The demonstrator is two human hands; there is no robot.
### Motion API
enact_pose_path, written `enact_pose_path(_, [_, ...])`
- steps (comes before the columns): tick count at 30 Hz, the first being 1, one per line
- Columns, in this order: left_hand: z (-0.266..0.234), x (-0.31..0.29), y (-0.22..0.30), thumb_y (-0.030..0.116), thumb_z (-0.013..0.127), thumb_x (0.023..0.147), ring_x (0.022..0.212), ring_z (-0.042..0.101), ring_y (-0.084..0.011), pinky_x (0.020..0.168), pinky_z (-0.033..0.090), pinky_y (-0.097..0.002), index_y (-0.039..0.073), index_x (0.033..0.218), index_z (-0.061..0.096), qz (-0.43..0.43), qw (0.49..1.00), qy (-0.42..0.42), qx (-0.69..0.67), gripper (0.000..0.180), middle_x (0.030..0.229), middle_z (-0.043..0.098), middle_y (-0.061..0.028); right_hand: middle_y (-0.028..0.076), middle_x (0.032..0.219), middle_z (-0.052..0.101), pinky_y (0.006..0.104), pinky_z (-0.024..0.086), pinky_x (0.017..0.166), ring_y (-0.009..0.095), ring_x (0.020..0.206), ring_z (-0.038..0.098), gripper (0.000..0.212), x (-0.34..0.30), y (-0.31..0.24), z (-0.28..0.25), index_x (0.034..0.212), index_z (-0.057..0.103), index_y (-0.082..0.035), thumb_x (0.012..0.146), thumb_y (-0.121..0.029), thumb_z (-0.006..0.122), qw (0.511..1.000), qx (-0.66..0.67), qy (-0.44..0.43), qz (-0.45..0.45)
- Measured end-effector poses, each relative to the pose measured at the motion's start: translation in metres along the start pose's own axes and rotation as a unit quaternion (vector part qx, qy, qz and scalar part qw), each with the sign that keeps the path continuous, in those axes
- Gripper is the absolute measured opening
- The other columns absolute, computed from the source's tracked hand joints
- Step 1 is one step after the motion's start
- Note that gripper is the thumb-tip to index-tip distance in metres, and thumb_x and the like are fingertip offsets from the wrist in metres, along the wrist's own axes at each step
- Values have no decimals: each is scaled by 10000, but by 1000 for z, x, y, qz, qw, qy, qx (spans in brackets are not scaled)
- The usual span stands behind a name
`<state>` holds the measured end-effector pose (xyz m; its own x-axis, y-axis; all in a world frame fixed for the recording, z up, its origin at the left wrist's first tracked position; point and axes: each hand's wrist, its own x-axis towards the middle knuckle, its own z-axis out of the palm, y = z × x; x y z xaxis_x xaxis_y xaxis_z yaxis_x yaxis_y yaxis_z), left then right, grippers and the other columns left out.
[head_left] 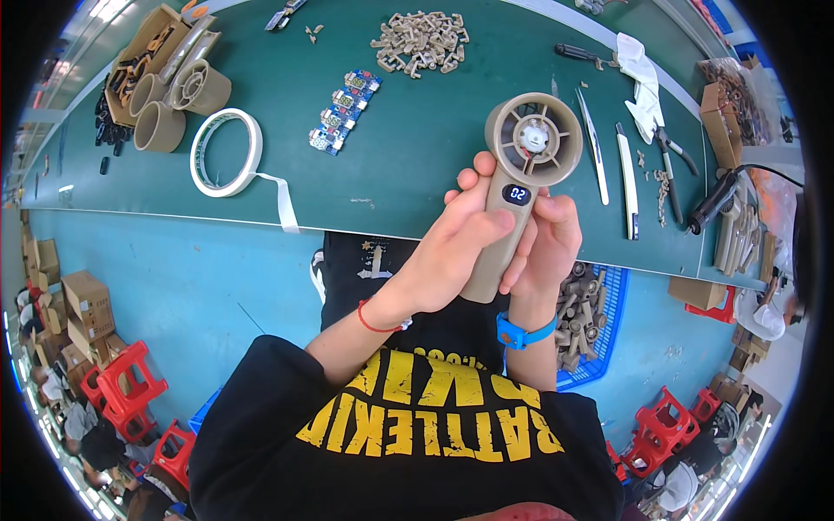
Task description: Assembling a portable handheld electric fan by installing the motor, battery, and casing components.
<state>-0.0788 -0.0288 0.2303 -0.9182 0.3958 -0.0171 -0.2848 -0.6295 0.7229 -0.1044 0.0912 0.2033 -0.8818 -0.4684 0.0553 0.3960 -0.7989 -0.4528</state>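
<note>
Left fingers (467,180) and right fingers (565,211) are closed around the handle (493,262) of a beige plastic round-headed fan (517,196), over the near edge of the green flat bench (391,165); its long axis leans rightward, head (532,137) toward the far edge.

Left hand (452,250), right hand (549,245), gripping fan (519,194)

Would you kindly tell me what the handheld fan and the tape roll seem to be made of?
Handheld fan: probably rigid plastic, satin beige, judging by its smooth, evenly coloured body. Tape roll: possibly paper, matte white, its loose strip thin and dull.
</note>
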Motion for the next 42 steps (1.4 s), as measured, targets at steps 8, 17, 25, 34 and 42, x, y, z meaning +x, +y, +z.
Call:
enact_pose_path(8, [-1,1,1,93,430,926,526,520,-118,538,442,-253,-9,1198,426,-7,1000,-9,25,291,744,535,-53,171,1209,510,451,460,984,306,1127,529,556,0,0,0,1304,416,55,859,-276,468,1000,6,2,8])
enact_pose_path(17, [5,1,-2,78,477,901,467,512,-128,433,417,-248,-45,1172,464,16,999,40,32,297,694,539,-63,176,1213,509,454,453,992,307,1130,528,565,0,1,0,1326,404,41,856,-264,479,1000,9,5,4])
enact_pose_path(25, [7,2,-2,77,483,899,461,513,-126,436,417,-248,-45,1159,470,30,996,47,66,288,683,544,-54,178,1213,509,455,451,994,310,1130,526,569,-1,0,1,1328,401,42,855,-265,476,1000,8,8,7])
enact_pose_path(34, [0,1,-3,135,427,916,479,497,-124,521,421,-254,-29,1178,442,20,1000,6,10,309,704,537,-66,178,1222,507,456,444,1002,317,1143,515,566,-1,0,0,1317,406,50,857,-273,466,1000,6,-1,8])
enact_pose_path(42, [-1,0,-3,189,386,924,480,492,-134,534,425,-258,-29,1198,434,14,1000,-2,-1,353,700,535,-78,181,1224,513,457,445,1003,324,1144,517,550,-2,0,-2,1304,422,62,852,-252,438,1000,20,1,8])
